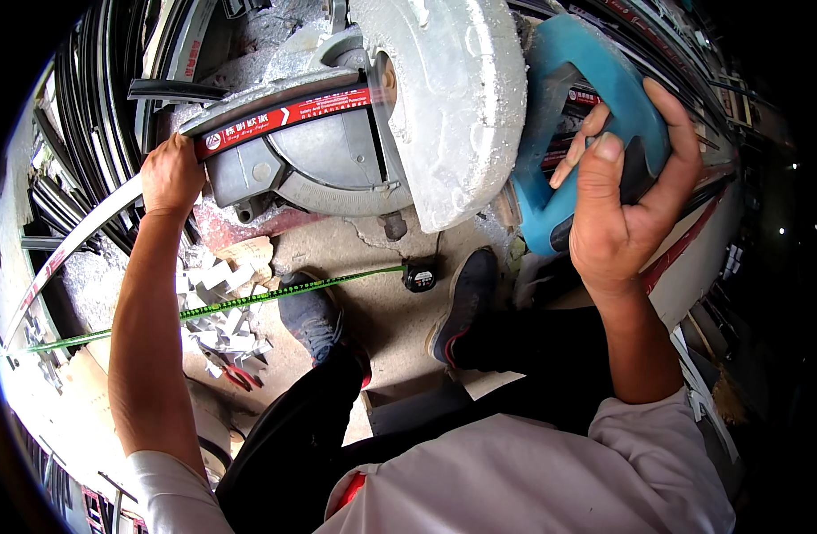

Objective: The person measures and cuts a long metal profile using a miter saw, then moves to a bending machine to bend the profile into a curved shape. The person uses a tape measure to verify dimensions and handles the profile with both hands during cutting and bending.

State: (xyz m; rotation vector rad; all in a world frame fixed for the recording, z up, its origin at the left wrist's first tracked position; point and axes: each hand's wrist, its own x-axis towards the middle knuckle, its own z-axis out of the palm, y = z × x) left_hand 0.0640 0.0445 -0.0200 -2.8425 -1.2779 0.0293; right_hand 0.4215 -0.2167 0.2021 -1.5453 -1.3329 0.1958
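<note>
A mitre saw stands before me, with a grey metal base (328, 158) and a dusty, pale blade guard (462, 107). My left hand (172, 173) is closed on a long profile strip (288, 123) at the left end of the saw's fence. Red printed film covers the strip on the saw, and it runs under the guard, where its end is hidden. Left of that hand, the strip's pale length curves away. My right hand (626, 209) is wrapped round the saw's blue loop handle (551, 206), its fingertips showing through the opening. The blade is hidden.
A tape measure (418, 276) lies on the floor between my shoes, its green blade (235, 305) drawn out leftward. White offcuts (226, 311) and red-handled pliers (239, 377) lie near my left shoe. Black profiles (92, 107) are heaped left of the saw; more strips lie behind the handle.
</note>
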